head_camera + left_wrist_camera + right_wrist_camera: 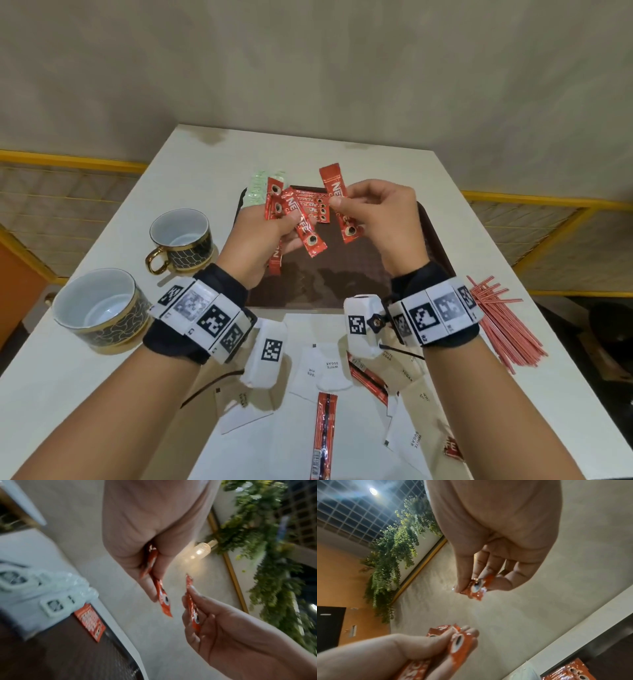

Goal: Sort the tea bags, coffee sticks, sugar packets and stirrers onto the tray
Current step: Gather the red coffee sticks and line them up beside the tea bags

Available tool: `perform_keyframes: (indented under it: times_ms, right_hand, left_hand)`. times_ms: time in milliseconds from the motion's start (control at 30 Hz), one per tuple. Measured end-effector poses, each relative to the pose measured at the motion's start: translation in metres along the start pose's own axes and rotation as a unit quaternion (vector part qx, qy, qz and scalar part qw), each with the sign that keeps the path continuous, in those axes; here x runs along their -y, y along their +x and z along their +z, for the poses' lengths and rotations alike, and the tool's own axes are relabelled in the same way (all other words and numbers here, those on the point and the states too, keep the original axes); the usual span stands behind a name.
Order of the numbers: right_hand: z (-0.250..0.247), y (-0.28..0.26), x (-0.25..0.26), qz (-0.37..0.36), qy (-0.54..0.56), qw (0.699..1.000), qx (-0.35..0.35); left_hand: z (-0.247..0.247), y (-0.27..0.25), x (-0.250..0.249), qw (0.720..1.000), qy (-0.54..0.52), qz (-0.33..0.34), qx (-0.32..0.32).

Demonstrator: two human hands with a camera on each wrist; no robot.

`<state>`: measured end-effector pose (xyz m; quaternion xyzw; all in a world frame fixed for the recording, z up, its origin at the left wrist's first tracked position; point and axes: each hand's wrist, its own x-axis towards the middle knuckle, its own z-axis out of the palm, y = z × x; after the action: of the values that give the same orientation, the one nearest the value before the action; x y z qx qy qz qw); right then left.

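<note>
Above the dark brown tray (342,284), my left hand (289,224) grips a fan of red coffee sticks (303,226). My right hand (337,202) pinches one more red coffee stick (342,212) beside them, apart from the fan. In the left wrist view the held sticks (162,595) hang from the left hand, and the right hand's stick (193,605) is close by. More coffee sticks (317,205) and pale green tea bags (257,190) lie at the tray's far left. White and brown sugar packets (329,366) and a loose coffee stick (323,431) lie in front of the tray. Red stirrers (503,325) lie to the right.
Two black and gold cups (181,236) (99,310) stand on the white table (394,171) to the left of the tray. The table's right edge runs just past the stirrers. A beige wall stands behind the table.
</note>
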<state>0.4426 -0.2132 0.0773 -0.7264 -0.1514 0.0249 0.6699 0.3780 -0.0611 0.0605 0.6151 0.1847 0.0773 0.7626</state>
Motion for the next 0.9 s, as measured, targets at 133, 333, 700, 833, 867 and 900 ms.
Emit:
perform_keyframes:
  times_ms: [133,333,700,833,867,900]
  right_hand:
    - [0.014,-0.015,-0.01,0.012,0.018,0.999,0.045]
    - [0.018,-0.012,-0.023,0.037,-0.012,0.997,0.063]
    - [0.003,-0.002,-0.015,0.013,-0.129,0.987,0.093]
    - [-0.002,0.001,-0.007,0.013,-0.173,0.977,0.125]
    - [-0.001,0.002,-0.006,0.01,-0.181,0.974,0.132]
    - [-0.001,0.003,-0.005,0.005,-0.188,0.972,0.139]
  left_hand:
    - [0.007,-0.006,0.002,0.995,-0.103,-0.007,-0.01]
    - [0.01,-0.012,0.004,0.981,-0.19,-0.032,0.027]
    - [-0.007,-0.009,-0.004,0.997,-0.078,-0.002,0.029]
    - [-0.008,-0.006,-0.007,0.996,-0.08,-0.022,0.013]
    - [-0.007,-0.006,-0.007,0.997,-0.077,-0.02,0.01]
    - [-0.005,-0.007,-0.005,0.997,-0.078,-0.016,0.006]
